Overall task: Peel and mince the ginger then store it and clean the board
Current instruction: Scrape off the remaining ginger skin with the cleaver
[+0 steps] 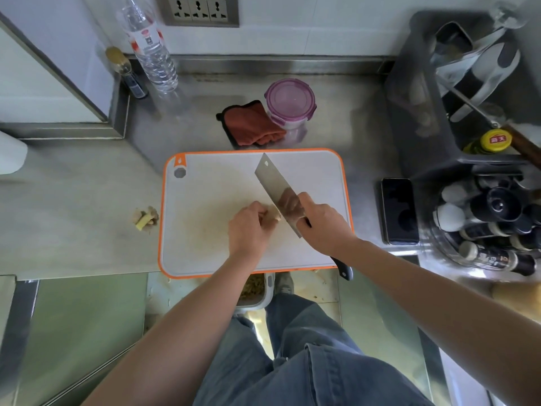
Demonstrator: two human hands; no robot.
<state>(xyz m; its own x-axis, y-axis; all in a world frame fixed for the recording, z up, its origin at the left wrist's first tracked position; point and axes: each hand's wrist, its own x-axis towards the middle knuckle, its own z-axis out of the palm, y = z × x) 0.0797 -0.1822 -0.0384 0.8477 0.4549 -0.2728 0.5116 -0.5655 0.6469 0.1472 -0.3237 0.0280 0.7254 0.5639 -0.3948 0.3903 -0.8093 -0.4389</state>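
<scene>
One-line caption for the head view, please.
Left hand grips a pale ginger piece on the orange-rimmed white cutting board while the right hand holds a steel cleaver right beside it.

The left hand pinches a ginger piece on the orange-rimmed cutting board; just beyond its fingertips, the cleaver in the right hand touches it.

The yellow bottle cap bears a red label reading 海天
</scene>
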